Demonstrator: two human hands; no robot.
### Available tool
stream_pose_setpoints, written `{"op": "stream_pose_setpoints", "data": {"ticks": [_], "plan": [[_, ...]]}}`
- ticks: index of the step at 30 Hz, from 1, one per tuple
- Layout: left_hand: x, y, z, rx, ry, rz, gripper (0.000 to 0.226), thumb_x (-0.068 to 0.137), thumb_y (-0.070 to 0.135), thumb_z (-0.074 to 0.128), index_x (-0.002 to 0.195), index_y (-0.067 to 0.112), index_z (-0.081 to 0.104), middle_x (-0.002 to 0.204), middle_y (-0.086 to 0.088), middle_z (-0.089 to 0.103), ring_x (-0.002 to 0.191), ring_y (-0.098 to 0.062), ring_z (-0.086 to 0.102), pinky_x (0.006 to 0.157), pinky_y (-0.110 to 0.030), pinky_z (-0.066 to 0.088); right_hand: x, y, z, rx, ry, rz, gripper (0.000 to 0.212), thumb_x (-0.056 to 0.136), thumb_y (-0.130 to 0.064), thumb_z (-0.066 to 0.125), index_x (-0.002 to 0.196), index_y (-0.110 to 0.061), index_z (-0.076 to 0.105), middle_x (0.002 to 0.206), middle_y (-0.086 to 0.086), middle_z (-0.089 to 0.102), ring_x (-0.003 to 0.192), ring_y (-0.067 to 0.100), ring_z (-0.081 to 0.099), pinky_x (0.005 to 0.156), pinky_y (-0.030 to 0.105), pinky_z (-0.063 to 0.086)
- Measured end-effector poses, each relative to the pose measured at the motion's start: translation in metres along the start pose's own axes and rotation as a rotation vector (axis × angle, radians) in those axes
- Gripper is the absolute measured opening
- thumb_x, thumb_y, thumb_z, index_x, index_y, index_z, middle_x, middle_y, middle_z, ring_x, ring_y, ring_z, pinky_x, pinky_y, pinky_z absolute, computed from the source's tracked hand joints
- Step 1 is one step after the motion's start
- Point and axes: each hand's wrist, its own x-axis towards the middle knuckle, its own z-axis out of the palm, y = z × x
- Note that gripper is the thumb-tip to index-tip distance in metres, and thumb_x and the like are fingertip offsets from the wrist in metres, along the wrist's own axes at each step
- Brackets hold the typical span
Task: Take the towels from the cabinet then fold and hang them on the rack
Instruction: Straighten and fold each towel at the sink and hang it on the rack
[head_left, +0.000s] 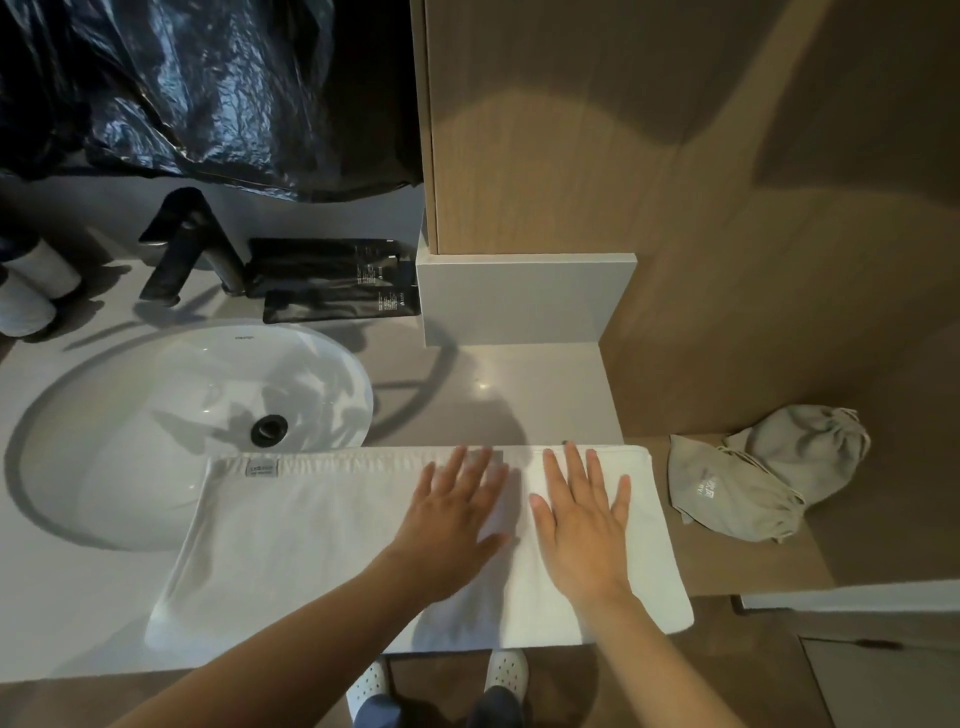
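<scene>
A white towel (301, 535) lies spread flat on the countertop (524, 384), its left part overlapping the sink's rim and its front edge at the counter's front. A small grey label shows near its far left corner. My left hand (452, 519) rests palm down on the towel's middle, fingers spread. My right hand (584, 525) lies flat beside it on the towel's right part, fingers apart. Neither hand grips the cloth. No rack or cabinet interior shows in this view.
A white oval sink (171, 415) sits left with a dark faucet (187, 244) behind it. Black sachets (337, 291) lie by the faucet. Grey drawstring bags (753, 483) rest on a wooden ledge at right. Black plastic sheeting (208, 88) hangs above.
</scene>
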Motion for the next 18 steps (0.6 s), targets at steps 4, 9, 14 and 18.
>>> {"op": "stream_pose_setpoints", "data": {"ticks": [4,9,14,18], "plan": [[0.004,-0.003,0.011,0.097,-0.057,0.050,0.076,0.093,0.067,0.007,0.149,0.027,-0.026,0.154,0.000,-0.037,0.139,-0.029,-0.037,0.118,-0.051,-0.015,-0.019,0.018,0.000,0.041,0.028,0.055,0.064,0.097,-0.053,-0.003,0.156,-0.028,0.001,0.163,-0.005,-0.010,0.148,0.014,-0.018,0.119,0.043,-0.016],[0.012,-0.006,0.008,0.153,-0.087,0.042,0.086,0.082,0.074,-0.005,0.149,0.025,-0.027,0.154,-0.004,-0.037,0.140,-0.033,-0.035,0.118,-0.055,-0.013,-0.055,0.044,0.001,0.088,0.078,0.196,0.064,0.098,-0.055,0.001,0.156,-0.029,0.005,0.162,-0.008,-0.005,0.148,0.012,-0.012,0.116,0.040,-0.017],[0.034,0.018,-0.011,0.075,-0.059,0.000,0.085,0.095,0.065,0.027,0.155,0.016,-0.007,0.163,-0.006,-0.013,0.149,-0.032,-0.013,0.119,-0.052,-0.005,-0.071,0.052,-0.011,0.411,0.117,0.369,0.060,0.100,-0.049,0.029,0.155,-0.025,0.021,0.162,-0.005,0.018,0.144,0.015,0.029,0.115,0.034,0.028],[0.062,0.052,-0.031,0.025,-0.008,0.144,0.073,0.098,0.047,0.041,0.155,0.013,0.009,0.162,-0.006,0.012,0.148,-0.027,0.011,0.121,-0.047,0.008,-0.093,0.065,-0.019,0.639,0.155,0.574,0.056,0.098,-0.044,0.047,0.145,-0.015,0.041,0.142,0.003,0.050,0.112,0.014,0.058,0.090,0.023,0.045]]}}
